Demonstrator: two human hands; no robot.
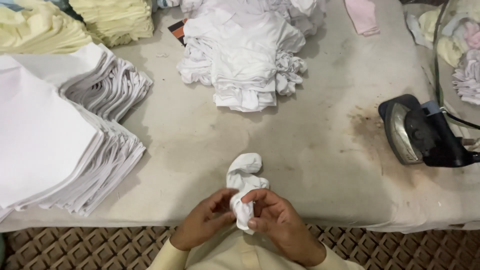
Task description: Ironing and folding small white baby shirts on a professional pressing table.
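My left hand (pixel 202 220) and right hand (pixel 280 225) are curled round the lower end of a small bunched white cloth (pixel 243 185), fingers (pixel 254 196) pinching it while its rolled top lies on the table (pixel 320 150) just beyond them. Held only at one end, I judge it could slip or bunch further, since it looks soft, crumpled and twisted. Left of my fingers sit folded white stacks (pixel 75 145), ahead a heap of white garments (pixel 245 60), and right a black iron (pixel 425 131) by a scorched patch.
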